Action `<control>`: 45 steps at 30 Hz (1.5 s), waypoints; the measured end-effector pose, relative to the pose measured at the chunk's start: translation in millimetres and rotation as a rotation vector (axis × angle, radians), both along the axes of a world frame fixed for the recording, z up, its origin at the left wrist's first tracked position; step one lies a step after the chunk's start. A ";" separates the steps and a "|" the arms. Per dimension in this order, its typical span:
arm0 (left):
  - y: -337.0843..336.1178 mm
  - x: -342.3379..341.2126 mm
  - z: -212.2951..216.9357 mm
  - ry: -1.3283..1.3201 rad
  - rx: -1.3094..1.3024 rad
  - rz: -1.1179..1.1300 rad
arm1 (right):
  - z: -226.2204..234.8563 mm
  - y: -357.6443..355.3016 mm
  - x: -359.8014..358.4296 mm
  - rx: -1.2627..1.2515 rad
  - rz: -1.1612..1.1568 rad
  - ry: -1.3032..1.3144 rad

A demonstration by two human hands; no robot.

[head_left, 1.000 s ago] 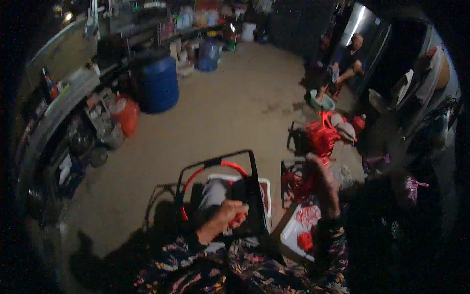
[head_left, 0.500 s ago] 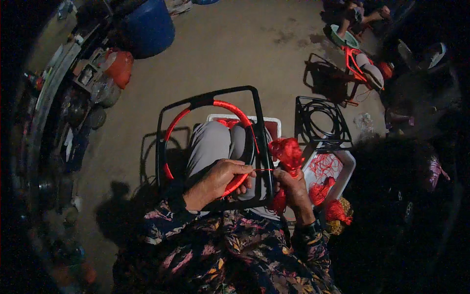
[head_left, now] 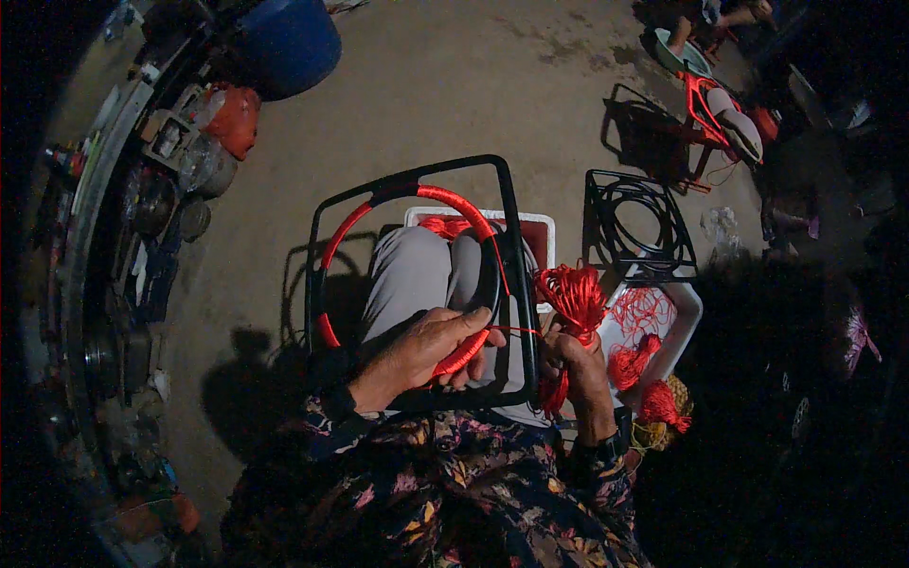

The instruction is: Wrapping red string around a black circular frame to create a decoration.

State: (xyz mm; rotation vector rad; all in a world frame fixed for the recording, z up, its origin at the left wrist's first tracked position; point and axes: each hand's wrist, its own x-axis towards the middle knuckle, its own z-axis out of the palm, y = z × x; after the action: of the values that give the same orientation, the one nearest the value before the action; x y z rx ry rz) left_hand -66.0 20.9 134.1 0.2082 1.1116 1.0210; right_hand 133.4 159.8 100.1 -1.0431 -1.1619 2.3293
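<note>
Across my lap stands a black rectangular frame point(head_left: 512, 218) with a round ring point(head_left: 455, 201) inside it, partly wrapped in red cord. My left hand point(head_left: 431, 346) is closed round the ring's lower right part, its thumb on top of the wrapping. From there a thin strand of red cord runs across the frame's right bar to my right hand point(head_left: 576, 367). Those fingers are curled round a thick hank of red cord point(head_left: 574, 295), whose loops stick out above and below the fist. Some fingertips of both hands are hidden.
At my right, a white tub point(head_left: 688, 312) holds loose red cord, with black ring frames point(head_left: 639, 227) beyond it. A white-rimmed tray point(head_left: 544, 216) is past my knees. Far right, a person's hand point(head_left: 680, 36) is by a pale green basin point(head_left: 668, 59). A blue barrel point(head_left: 289, 47) stands far left.
My right hand and the hank have shifted slightly right and down, away from the ring. The left thumb has settled over the wrapping. The whole view has swung a little.
</note>
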 end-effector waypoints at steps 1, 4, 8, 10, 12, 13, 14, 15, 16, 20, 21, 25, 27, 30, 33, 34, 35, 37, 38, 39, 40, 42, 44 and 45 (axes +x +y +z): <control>0.5 -1.0 -0.1 -0.007 0.040 -0.025 | -4.1 1.0 1.0 0.009 0.020 0.019; -3.1 0.1 -11.4 0.008 0.049 -0.025 | 0.4 -2.2 -0.8 0.041 -0.004 0.037; -1.6 -0.7 -11.2 -0.001 0.078 -0.056 | -2.2 -4.0 -3.1 0.012 -0.045 0.051; -1.1 0.4 -18.9 -0.016 0.124 -0.039 | -3.7 -3.1 -0.2 -0.007 0.041 0.010; -0.3 1.8 -22.5 -0.062 0.169 -0.029 | -2.6 -3.7 -3.7 -0.007 0.004 -0.035; 0.2 3.7 -26.8 -0.058 0.182 -0.010 | 0.2 -6.1 -5.4 -0.006 0.007 -0.036; 0.1 5.0 -29.0 -0.054 0.196 0.008 | 5.4 -9.6 -7.7 -0.060 -0.040 -0.043; 0.0 5.6 -26.8 -0.057 0.198 0.013 | 8.2 -11.5 -8.9 -0.114 -0.086 -0.052; 0.4 5.2 -22.3 -0.057 0.172 0.011 | 7.4 -11.3 -8.7 -0.112 -0.083 -0.055; -1.0 0.4 -24.6 -0.044 0.146 -0.046 | 9.9 -14.1 -10.6 -0.059 -0.049 -0.037; -0.8 0.5 -23.4 -0.044 0.150 -0.046 | 11.3 -14.7 -11.3 -0.081 -0.078 -0.031; -1.8 6.3 -21.9 0.072 0.146 -0.006 | -6.5 -2.0 -2.1 0.002 0.004 0.007; -3.3 11.6 -21.0 0.116 0.200 0.032 | -7.4 -2.3 4.5 0.075 0.014 -0.013; -4.1 18.9 -16.3 0.247 0.149 0.069 | 6.3 2.8 11.4 0.213 0.161 0.034; -5.6 20.5 -6.8 0.315 0.187 0.174 | 17.5 6.8 20.5 0.482 0.039 -0.286; -10.1 20.0 -14.1 0.323 0.194 0.181 | 31.6 3.5 13.3 0.526 -0.024 -0.320; -14.7 19.9 -28.5 0.656 0.391 0.181 | 44.6 -0.1 6.8 0.570 -0.085 -0.356; -9.3 16.7 -4.1 0.676 0.307 0.183 | 50.2 -2.7 13.8 0.550 -0.193 -0.318; -3.9 14.3 -14.1 0.680 0.322 0.180 | 54.0 -3.1 15.8 0.517 -0.289 -0.282; -2.1 13.0 -34.4 0.959 0.492 0.224 | 59.6 -6.5 20.7 0.488 -0.219 -0.284; 1.7 13.8 -38.8 1.089 0.601 0.234 | 65.2 -9.4 27.9 0.462 -0.161 -0.294; 7.3 14.5 -35.4 1.380 0.707 0.320 | 32.3 -17.2 44.1 0.893 0.202 -0.365; 11.1 11.8 -28.8 1.546 0.760 0.408 | 77.7 -30.9 3.3 0.545 0.404 -0.252; 8.8 11.4 -27.0 1.466 0.644 0.372 | 88.1 -26.9 2.3 0.679 0.497 -0.198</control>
State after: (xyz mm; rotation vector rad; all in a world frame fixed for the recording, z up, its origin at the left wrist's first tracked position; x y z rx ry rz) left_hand -54.6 29.6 107.1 1.4851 2.1138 1.5677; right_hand 135.7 132.8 188.2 -0.7918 -2.2868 1.8861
